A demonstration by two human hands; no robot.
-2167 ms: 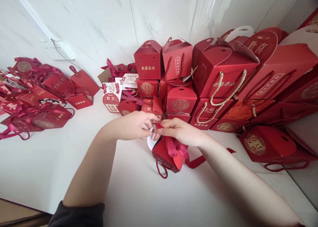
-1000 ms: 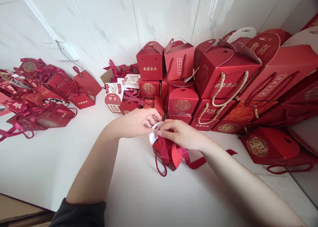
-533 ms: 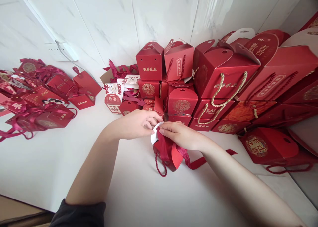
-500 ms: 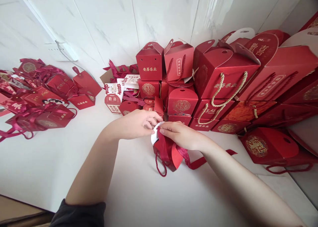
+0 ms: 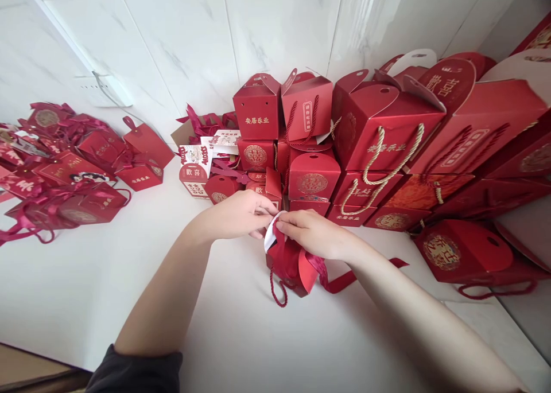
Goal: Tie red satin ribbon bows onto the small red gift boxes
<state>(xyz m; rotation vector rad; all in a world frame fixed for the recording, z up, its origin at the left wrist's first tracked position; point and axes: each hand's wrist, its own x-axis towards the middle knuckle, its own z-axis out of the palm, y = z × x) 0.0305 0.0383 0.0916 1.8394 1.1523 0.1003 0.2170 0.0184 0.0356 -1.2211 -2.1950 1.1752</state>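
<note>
A small red gift box point(image 5: 293, 272) stands on the white table in front of me, its flaps raised. One flap point(image 5: 270, 237) shows its white inner face. My left hand point(image 5: 245, 214) is at that flap's top edge, fingers curled and fingertips pinched against it; what lies behind the flap is hidden. Between the thumb and fingers of my right hand point(image 5: 307, 229) is a dark red satin ribbon point(image 5: 280, 246), pressed close to the same flap. Its long tail point(image 5: 344, 281) trails over the table to the right. A red cord handle point(image 5: 279, 295) hangs at the box's front.
Stacked red gift boxes point(image 5: 379, 135) with cord handles line the wall behind and to the right. A carton point(image 5: 181, 136) holds more ribbon. Ribboned boxes point(image 5: 86, 203) are heaped at the left. Another box point(image 5: 465, 252) lies at the right, near the table's edge.
My left fingertips have shifted slightly at the flap's edge, and the flap's white face is turned a little more edge-on. My right hand keeps its grip on the ribbon. The view has moved slightly.
</note>
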